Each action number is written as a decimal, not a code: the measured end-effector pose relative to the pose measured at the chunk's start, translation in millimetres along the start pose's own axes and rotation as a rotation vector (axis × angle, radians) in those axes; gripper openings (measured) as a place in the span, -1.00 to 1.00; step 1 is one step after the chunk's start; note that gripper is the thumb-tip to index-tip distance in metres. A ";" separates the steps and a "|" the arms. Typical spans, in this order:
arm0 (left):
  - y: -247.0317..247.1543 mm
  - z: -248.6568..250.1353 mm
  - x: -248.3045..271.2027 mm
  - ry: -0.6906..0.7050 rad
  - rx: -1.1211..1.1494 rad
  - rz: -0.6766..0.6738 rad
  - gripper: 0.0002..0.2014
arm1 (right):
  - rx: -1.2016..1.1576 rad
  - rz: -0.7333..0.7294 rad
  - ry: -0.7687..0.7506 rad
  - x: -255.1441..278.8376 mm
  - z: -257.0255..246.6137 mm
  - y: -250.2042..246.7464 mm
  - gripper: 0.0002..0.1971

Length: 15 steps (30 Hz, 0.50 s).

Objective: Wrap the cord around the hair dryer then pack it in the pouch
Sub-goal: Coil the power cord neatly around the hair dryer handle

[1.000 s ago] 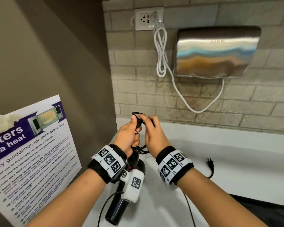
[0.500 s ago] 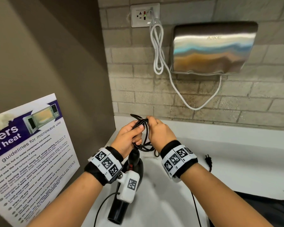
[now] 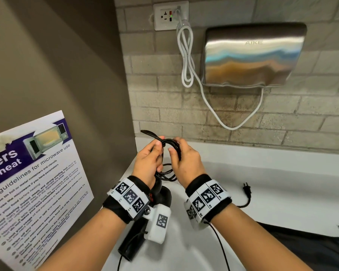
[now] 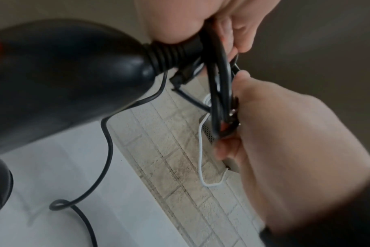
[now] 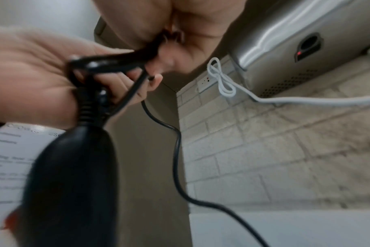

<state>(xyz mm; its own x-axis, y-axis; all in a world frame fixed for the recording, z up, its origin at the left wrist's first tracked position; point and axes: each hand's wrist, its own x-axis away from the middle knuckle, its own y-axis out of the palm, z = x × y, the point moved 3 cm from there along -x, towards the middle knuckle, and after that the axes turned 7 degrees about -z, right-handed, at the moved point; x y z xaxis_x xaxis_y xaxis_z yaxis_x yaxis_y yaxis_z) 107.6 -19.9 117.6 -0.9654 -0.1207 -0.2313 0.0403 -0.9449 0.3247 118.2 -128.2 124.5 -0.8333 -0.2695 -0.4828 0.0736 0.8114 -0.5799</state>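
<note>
Both hands, left hand [image 3: 147,165] and right hand [image 3: 186,163], curled around coiled cord [image 3: 171,145].

The hair dryer [image 3: 139,237] and its cord [image 3: 171,145] are black. The wrist bands [image 3: 206,198] are white with black squares. The wall dryer [image 3: 250,55] is shiny silver. Its cable [image 3: 186,61] is white.

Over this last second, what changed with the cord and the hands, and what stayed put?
The coil of cord between both hands grew as the right hand brought round another loop; the left hand kept gripping it. The hair dryer still hangs below, and the plug still lies on the counter.
</note>
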 end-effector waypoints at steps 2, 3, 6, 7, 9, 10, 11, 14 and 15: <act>-4.7 2.3 -2.8 0.012 0.013 0.033 -0.80 | -0.090 -0.021 0.074 7.6 3.4 5.4 -0.54; -6.5 2.7 -3.6 0.015 0.010 0.042 -0.80 | -0.103 -0.049 0.103 11.2 5.3 9.7 -0.54; -5.8 2.9 -2.0 0.017 0.001 0.025 -0.81 | -0.085 -0.104 0.151 16.1 10.8 21.2 -0.72; -4.8 2.6 -1.0 0.017 0.001 0.017 -0.81 | -0.098 -0.115 0.164 15.6 11.6 23.4 -0.77; -2.6 1.6 -0.3 0.022 -0.009 0.008 -0.82 | -0.138 -0.144 0.192 11.8 12.4 25.3 -0.84; -1.5 1.1 -0.4 0.029 -0.021 0.007 -0.82 | -0.165 -0.154 0.212 9.2 11.7 24.9 -0.88; -0.7 0.7 -0.4 0.035 -0.032 0.006 -0.81 | -0.199 -0.155 0.231 6.2 11.6 24.8 -0.90; 0.1 0.8 -1.0 0.042 -0.051 0.010 -0.80 | -0.313 -0.133 0.280 0.8 13.5 24.4 -0.90; -0.4 0.7 -1.6 0.047 -0.056 0.007 -0.80 | -0.359 -0.114 0.283 0.5 16.1 25.3 -0.85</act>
<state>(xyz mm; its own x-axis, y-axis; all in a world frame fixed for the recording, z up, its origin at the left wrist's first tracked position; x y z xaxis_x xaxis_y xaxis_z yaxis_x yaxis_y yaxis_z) 108.9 -19.1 118.5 -0.9520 -0.1402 -0.2720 0.0626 -0.9594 0.2751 128.4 -116.2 99.0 -0.9455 -0.2553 -0.2022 -0.1794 0.9264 -0.3310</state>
